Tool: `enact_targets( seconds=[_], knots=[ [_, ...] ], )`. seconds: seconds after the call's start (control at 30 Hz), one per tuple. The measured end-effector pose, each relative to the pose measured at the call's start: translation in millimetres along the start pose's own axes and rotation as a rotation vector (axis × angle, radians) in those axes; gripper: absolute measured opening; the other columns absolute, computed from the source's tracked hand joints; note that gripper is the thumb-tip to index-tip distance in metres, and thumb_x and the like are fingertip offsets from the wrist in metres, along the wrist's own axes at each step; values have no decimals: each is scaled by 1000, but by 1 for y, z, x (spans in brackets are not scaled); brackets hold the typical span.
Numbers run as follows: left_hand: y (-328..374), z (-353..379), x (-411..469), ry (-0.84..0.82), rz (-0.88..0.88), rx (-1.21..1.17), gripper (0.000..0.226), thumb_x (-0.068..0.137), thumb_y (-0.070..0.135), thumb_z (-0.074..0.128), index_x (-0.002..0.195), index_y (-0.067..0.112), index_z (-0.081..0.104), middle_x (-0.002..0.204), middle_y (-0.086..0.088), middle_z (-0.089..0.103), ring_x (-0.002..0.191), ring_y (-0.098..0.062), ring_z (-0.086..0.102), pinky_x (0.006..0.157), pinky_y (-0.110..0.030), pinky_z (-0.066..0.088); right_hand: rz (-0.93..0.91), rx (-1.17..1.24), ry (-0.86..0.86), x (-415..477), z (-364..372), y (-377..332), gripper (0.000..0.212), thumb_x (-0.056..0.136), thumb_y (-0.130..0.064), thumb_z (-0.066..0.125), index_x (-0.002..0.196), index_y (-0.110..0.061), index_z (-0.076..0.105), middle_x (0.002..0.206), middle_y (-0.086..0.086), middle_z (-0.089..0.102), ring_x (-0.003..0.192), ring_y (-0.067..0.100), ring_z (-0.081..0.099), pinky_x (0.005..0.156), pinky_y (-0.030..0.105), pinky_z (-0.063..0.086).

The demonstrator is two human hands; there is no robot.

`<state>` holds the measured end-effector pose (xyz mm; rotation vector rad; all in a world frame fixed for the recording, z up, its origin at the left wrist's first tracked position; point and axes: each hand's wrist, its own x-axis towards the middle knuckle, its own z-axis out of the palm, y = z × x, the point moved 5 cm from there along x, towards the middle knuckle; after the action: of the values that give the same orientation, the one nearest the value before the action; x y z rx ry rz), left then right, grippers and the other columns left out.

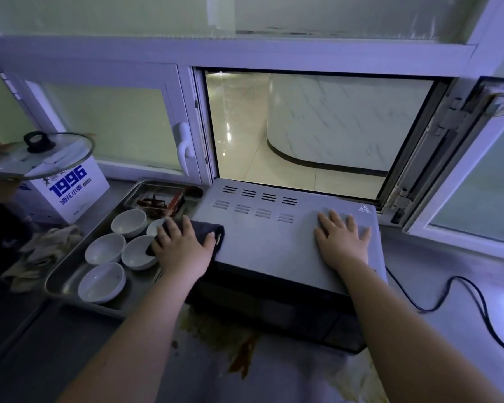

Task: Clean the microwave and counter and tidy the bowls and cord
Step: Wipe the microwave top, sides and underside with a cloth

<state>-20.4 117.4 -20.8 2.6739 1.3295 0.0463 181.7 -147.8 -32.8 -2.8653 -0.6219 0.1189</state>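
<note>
A grey microwave (277, 228) sits on the steel counter (448, 286) below an open hatch. My left hand (184, 245) presses flat on a dark cloth (207, 228) at the left edge of the microwave's top. Fingers spread, my right hand (342, 237) lies flat on the top's right side and holds nothing. Several white bowls (105, 248) stand in a metal tray (61, 283) left of the microwave. The black cord (463, 295) snakes over the counter on the right. A brown spill (245, 356) stains the counter in front of the microwave.
A smaller tray (157, 199) with food scraps rests at the back of the big tray. A white box (70, 193) printed 1996 carries a glass lid (41, 155). A crumpled beige rag (41, 251) lies left of the tray. An opened window sash (477, 170) juts in at the right.
</note>
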Motion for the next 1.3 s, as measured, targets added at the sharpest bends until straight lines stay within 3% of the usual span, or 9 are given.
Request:
enact_targets(
  seconds=[0.17,0.33,0.47,0.57,0.8,0.97,1.1,1.2,1.3],
  knots=[
    [79,6,11,10,92,76,80,93,62,23,154,12,9,160,-21,-4,146,-39,-4,116,-57,0,11,-3,4,0,-1,-1,51,99,-50,20,150,-42,17,161,-12,9,149,24,2,115,59,-4],
    [149,20,-9,-68,574,103,77,93,64,24,154,19,8,162,-11,-7,148,-30,-8,118,-52,-4,20,1,8,4,0,3,52,98,-52,22,149,-43,20,160,-14,12,148,23,4,115,60,-1],
    [123,25,-62,-87,845,72,77,91,68,19,155,27,4,161,-1,-14,148,-21,-13,119,-46,-6,19,0,22,6,0,4,51,98,-52,24,148,-44,21,160,-14,14,148,22,6,114,59,2],
    [85,16,-26,-66,718,111,84,82,75,6,154,31,1,161,0,-14,149,-21,-9,120,-44,-4,18,2,6,3,-1,2,51,99,-52,23,149,-44,18,160,-15,11,148,22,4,115,58,0],
    [81,10,41,-17,267,96,78,93,64,20,154,17,10,161,-15,-5,147,-35,-3,117,-55,1,32,-15,-3,1,0,-3,51,100,-50,19,150,-42,16,161,-13,8,149,23,1,115,58,-4],
    [177,27,-36,-89,644,80,79,94,62,28,154,16,10,161,-13,-5,148,-33,-5,118,-53,-4,32,11,8,0,-3,2,47,101,-45,26,148,-42,24,160,-15,13,148,20,5,116,54,0],
    [146,23,-46,-101,846,76,78,92,69,23,155,26,3,161,-1,-14,148,-20,-12,119,-44,-6,24,85,11,-2,-9,5,47,101,-40,30,148,-40,28,159,-14,18,148,18,6,117,49,-3],
    [101,11,1,-63,760,109,85,83,77,11,154,31,5,162,1,-12,149,-19,-7,120,-41,-4,28,120,4,-3,-8,5,47,101,-38,31,147,-40,30,159,-14,19,148,18,6,117,48,-6],
    [80,8,40,-15,464,121,79,90,71,18,154,25,11,162,-6,-6,148,-28,-3,119,-49,0,32,148,12,-4,-8,3,45,101,-38,32,145,-39,35,158,-13,21,148,18,7,118,49,-8]
  ],
)
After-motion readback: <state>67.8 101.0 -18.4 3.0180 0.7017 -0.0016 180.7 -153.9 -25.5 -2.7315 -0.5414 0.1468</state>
